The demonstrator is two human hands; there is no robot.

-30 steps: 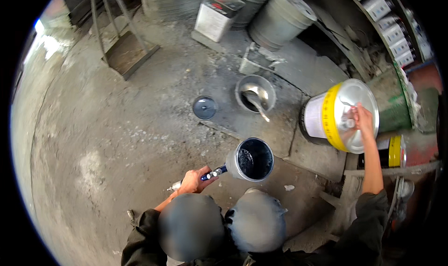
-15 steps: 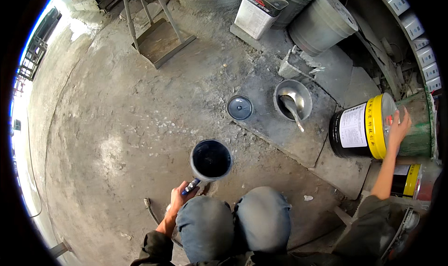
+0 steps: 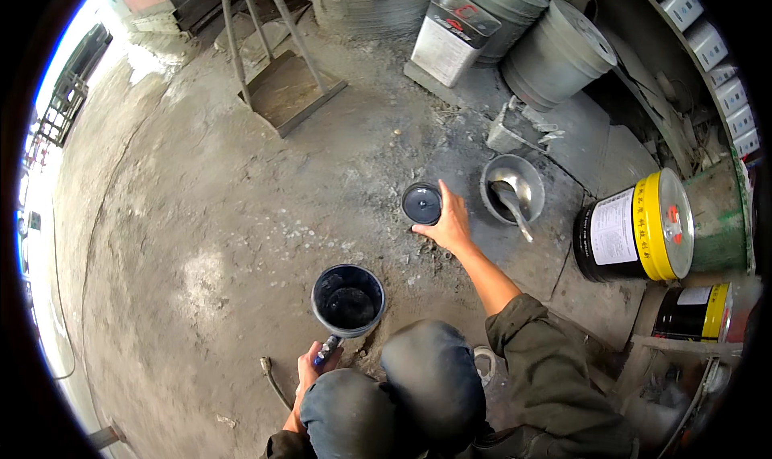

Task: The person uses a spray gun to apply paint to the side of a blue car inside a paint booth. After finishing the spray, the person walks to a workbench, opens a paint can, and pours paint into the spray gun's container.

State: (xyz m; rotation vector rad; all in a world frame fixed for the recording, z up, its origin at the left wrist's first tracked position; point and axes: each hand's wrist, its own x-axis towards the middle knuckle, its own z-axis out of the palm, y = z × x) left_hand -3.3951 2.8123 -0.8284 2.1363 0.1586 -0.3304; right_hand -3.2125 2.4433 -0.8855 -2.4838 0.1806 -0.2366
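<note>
Blue handle [image 3: 326,350] clenched in your left grip [image 3: 309,368], probably to keep the cup [image 3: 344,279] mouth-up. Beyond the cup, your right grip [image 3: 450,224] spans a dark lid [image 3: 421,205]; whether clenched, cannot tell.

The right hand [image 3: 453,224] hides part of the round container [image 3: 420,204]; the top edge crops 3 tray bars [image 3: 293,32].

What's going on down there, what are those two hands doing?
A person's left hand grips the dark blue handle of an open, round grey cup with a dark inside. The right hand spans the right side of a round dark lid-like disc on the ground; whether it is gripped is unclear. Right of that sits a round silver metal bowl with a metal ladle in it, then a black-and-yellow cylindrical pail.
</note>
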